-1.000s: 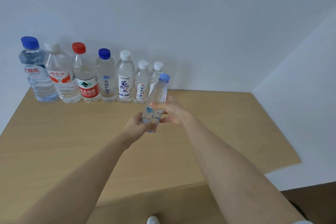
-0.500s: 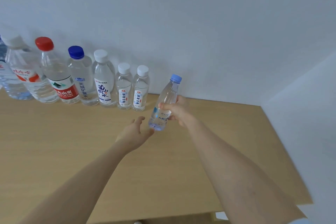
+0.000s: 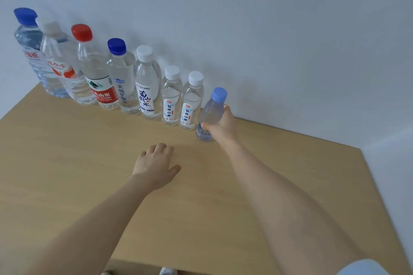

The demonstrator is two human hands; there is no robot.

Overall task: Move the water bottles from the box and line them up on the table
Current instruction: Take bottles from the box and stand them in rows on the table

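As right hand grips bottle, fingers wrap its middle.

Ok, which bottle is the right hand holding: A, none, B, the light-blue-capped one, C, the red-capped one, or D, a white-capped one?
B: the right hand grips the light-blue-capped bottle at the row's right end, while the left hand holds nothing.
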